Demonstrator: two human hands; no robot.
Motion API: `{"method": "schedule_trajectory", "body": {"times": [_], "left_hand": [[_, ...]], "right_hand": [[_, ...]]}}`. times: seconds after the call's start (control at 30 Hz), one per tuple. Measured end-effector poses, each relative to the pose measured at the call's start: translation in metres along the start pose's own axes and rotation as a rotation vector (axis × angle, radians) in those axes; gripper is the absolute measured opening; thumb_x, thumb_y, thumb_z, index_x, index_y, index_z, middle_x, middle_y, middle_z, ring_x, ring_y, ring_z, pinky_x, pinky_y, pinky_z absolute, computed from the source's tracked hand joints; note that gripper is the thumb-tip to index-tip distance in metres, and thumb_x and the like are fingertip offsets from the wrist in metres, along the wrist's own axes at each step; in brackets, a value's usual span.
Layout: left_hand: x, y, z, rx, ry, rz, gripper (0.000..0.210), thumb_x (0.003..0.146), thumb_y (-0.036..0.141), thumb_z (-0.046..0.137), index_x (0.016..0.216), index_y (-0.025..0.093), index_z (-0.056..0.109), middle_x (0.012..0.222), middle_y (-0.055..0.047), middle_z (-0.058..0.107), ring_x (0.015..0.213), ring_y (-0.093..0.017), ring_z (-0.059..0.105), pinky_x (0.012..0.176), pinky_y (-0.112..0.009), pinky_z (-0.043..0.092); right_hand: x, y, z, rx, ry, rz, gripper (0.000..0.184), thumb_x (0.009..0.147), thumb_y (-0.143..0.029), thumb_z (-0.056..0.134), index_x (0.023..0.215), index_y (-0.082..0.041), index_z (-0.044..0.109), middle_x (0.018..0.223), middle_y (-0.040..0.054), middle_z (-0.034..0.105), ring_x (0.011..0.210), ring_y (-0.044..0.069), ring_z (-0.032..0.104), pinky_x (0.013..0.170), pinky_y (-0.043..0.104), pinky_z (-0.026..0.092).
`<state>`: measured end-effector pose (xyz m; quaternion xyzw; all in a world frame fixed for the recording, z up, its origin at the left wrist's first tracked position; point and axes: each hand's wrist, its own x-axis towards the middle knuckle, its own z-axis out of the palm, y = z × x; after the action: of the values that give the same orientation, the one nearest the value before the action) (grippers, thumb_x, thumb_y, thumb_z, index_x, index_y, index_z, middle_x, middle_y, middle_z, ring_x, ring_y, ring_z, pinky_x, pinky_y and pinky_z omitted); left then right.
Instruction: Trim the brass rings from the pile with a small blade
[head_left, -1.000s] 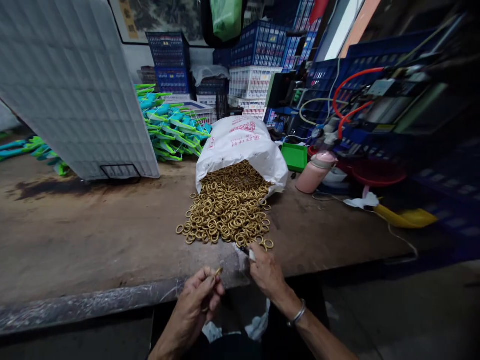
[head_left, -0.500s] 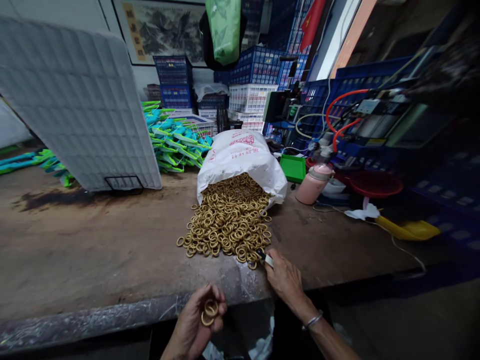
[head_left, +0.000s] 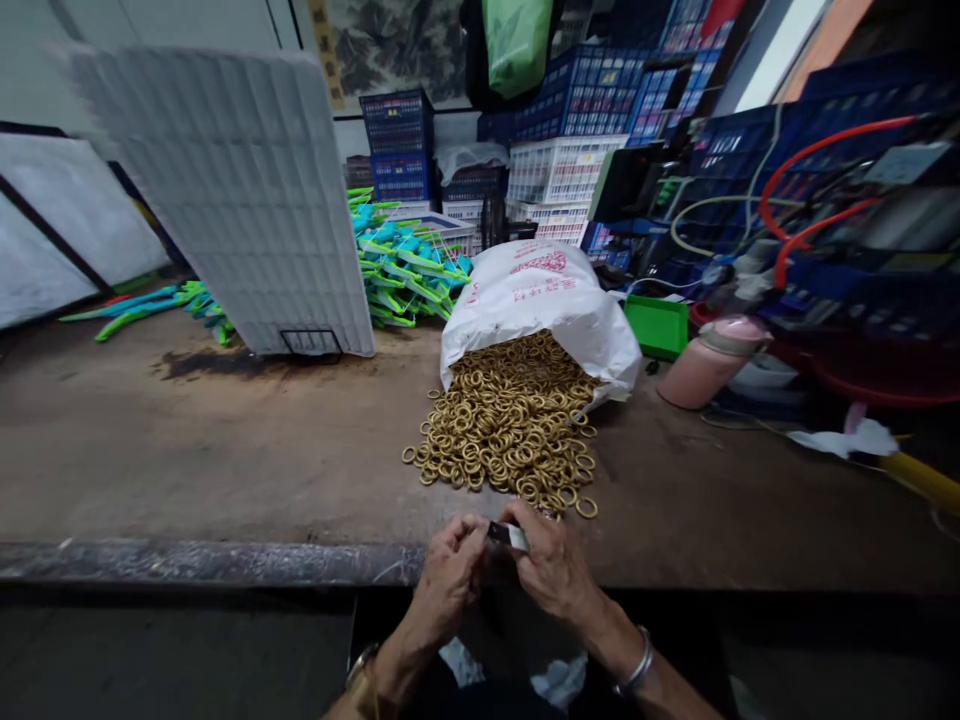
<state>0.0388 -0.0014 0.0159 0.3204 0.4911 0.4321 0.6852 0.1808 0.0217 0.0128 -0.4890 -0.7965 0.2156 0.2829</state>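
My right hand [head_left: 551,565] is closed round a small tool with a black tip and a pale body [head_left: 508,536]; its exact kind I cannot make out. My left hand [head_left: 454,565] has its fingers bent together at the tool's black end. The gold-coloured rings seen in that palm half a second ago are hidden by the fingers now. Both hands are close together at the table's front edge. Just beyond them lies a heap of gold-coloured rings [head_left: 502,435], spilling from the mouth of a white sack [head_left: 551,300] with red print.
A quilted white panel [head_left: 247,200] stands at left on the brown table [head_left: 187,450]. Behind it are blue-green plastic pieces [head_left: 409,265]. To the right are a green tray [head_left: 656,327], a pink bottle [head_left: 705,365] and red hoses [head_left: 780,215]. Crates [head_left: 566,170] are stacked behind.
My right hand has drawn the tool back from the heap's edge. My left hand has turned over and risen to meet it, closing its fingers. The view has swung left.
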Motion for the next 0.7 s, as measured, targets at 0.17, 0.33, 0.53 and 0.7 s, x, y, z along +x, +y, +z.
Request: {"method": "schedule_trajectory", "body": {"times": [0.17, 0.33, 0.53, 0.7], "left_hand": [[-0.003, 0.001, -0.007, 0.024, 0.086, 0.094, 0.037, 0.065, 0.048, 0.060, 0.058, 0.017, 0.042, 0.047, 0.009, 0.037, 0.039, -0.003, 0.024, 0.039, -0.017, 0.020], [0.000, -0.008, -0.011, 0.082, 0.124, 0.129, 0.036, 0.070, 0.048, 0.057, 0.058, 0.017, 0.043, 0.049, 0.007, 0.039, 0.041, -0.004, 0.027, 0.042, -0.018, 0.024], [0.001, -0.013, -0.009, 0.127, 0.109, 0.250, 0.035, 0.072, 0.048, 0.054, 0.059, 0.017, 0.044, 0.053, 0.004, 0.046, 0.049, -0.009, 0.040, 0.050, -0.020, 0.034], [0.000, -0.012, -0.011, 0.173, 0.093, 0.251, 0.034, 0.074, 0.047, 0.052, 0.059, 0.017, 0.046, 0.049, 0.005, 0.042, 0.044, -0.006, 0.033, 0.045, -0.019, 0.029]], "right_hand": [[0.006, -0.006, 0.014, 0.224, -0.012, 0.150, 0.013, 0.081, -0.029, 0.039, 0.076, -0.021, 0.048, 0.069, -0.0015, 0.052, 0.064, 0.012, 0.048, 0.060, 0.022, 0.036], [0.010, -0.003, 0.021, 0.444, -0.032, 0.308, 0.025, 0.078, -0.041, 0.042, 0.065, -0.019, 0.047, 0.060, -0.0042, 0.044, 0.058, 0.010, 0.042, 0.055, 0.021, 0.034], [0.009, -0.008, 0.021, 0.700, -0.183, 0.501, 0.032, 0.076, -0.046, 0.040, 0.060, -0.018, 0.045, 0.047, -0.0060, 0.039, 0.043, 0.007, 0.032, 0.041, 0.019, 0.024], [0.007, -0.011, 0.023, 0.805, -0.238, 0.662, 0.033, 0.075, -0.050, 0.039, 0.063, -0.019, 0.044, 0.044, -0.0083, 0.038, 0.034, 0.004, 0.020, 0.034, 0.019, 0.014]]}}
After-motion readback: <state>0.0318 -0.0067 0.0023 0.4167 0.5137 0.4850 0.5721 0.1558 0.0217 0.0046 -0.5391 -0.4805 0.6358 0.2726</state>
